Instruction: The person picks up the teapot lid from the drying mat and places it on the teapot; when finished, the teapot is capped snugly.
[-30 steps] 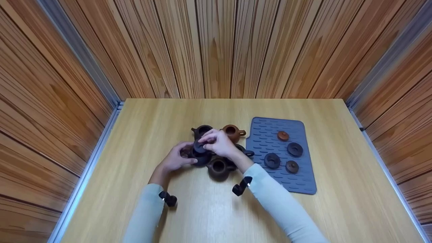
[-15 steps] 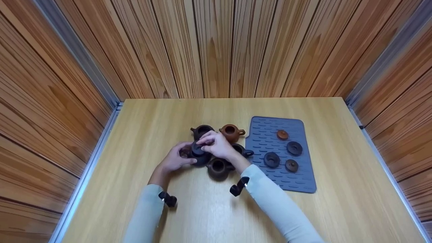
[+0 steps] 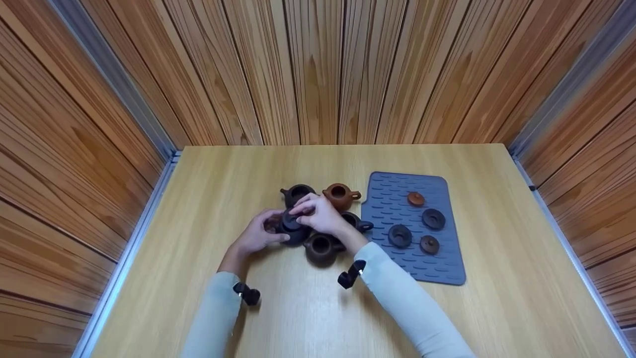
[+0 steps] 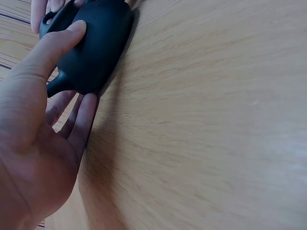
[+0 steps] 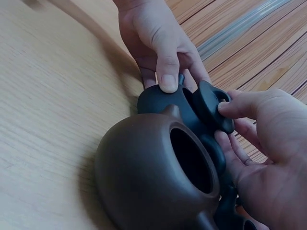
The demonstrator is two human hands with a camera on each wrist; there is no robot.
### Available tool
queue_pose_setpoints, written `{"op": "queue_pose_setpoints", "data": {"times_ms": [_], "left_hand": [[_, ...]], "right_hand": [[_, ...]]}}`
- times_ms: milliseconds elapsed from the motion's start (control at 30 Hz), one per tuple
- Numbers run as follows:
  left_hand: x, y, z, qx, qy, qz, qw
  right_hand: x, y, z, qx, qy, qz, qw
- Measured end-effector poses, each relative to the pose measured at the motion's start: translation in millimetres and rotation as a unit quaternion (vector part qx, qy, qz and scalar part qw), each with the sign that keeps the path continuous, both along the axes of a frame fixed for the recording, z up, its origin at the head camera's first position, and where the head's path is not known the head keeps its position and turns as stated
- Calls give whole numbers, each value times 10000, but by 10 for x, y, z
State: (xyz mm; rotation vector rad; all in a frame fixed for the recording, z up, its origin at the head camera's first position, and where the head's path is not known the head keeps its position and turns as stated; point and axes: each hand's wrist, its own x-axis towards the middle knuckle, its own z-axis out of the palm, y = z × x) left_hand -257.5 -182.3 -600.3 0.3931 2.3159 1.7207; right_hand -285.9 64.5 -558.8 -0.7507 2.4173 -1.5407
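My left hand [image 3: 256,232] holds a black teapot [image 3: 297,236] from its left side, thumb on the near side. In the left wrist view the thumb presses on the upper body of this teapot [image 4: 98,45], and the fingers reach round beneath its spout. My right hand [image 3: 325,216] pinches a black lid [image 5: 208,108] between thumb and fingers. That lid stands tilted at the teapot's mouth, with part of the dark opening showing beside it in the right wrist view. A brown lidless teapot [image 5: 139,167] is close beside the black one.
Around the hands stand more lidless teapots: a dark one [image 3: 298,191] behind, an orange-brown one [image 3: 342,195], and a black one [image 3: 366,225] partly hidden by my right hand. A grey mat [image 3: 387,189] at right bears several lids, including an orange one [image 3: 416,199].
The black lid has come down slightly closer over the teapot's mouth, my right hand moving with it. My left hand keeps its hold on the teapot.
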Motion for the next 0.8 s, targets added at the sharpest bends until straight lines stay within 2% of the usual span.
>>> {"op": "queue_pose_setpoints", "data": {"times_ms": [300, 800], "left_hand": [[-4, -29, -8, -28, 113, -88, 9999], [2, -15, 13, -172, 4, 41, 9998]], "right_hand": [[-13, -14, -14, 147, -52, 98, 9998], [4, -23, -32, 394, 453, 262, 9979]]}}
